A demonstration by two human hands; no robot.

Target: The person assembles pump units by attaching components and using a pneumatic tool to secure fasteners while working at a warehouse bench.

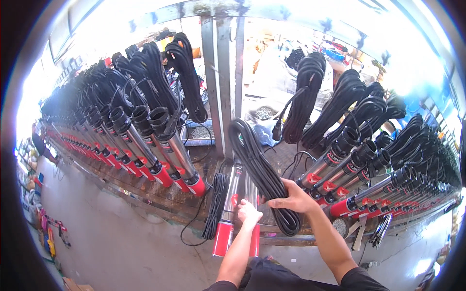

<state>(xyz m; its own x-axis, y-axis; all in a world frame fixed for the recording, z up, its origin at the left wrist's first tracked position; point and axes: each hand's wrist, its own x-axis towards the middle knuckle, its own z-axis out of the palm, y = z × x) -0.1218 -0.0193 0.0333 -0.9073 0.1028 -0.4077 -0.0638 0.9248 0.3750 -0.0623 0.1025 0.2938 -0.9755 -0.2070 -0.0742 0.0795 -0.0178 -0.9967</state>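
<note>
My right hand (294, 197) is wrapped around the lower part of a long coil of black cable (259, 167). The coil slants above two submersible pumps lying side by side, with steel bodies and red ends. My left hand (249, 212) is closed over the right-hand pump (254, 248); what its curled fingers hold, if anything, is hidden. Beside it lies the left-hand pump (225, 233), its steel body partly in view. A second black cable coil (214, 206) rests to the left of that pump, with a loose loop hanging over the bench edge.
Long rows of similar pumps (167, 150) with black coils stand along the bench at left and right (352, 157). A metal post (221, 82) rises behind my hands. A bowl of small metal parts (263, 113) sits beyond the bench. Metal strips (381, 230) hang at the right edge.
</note>
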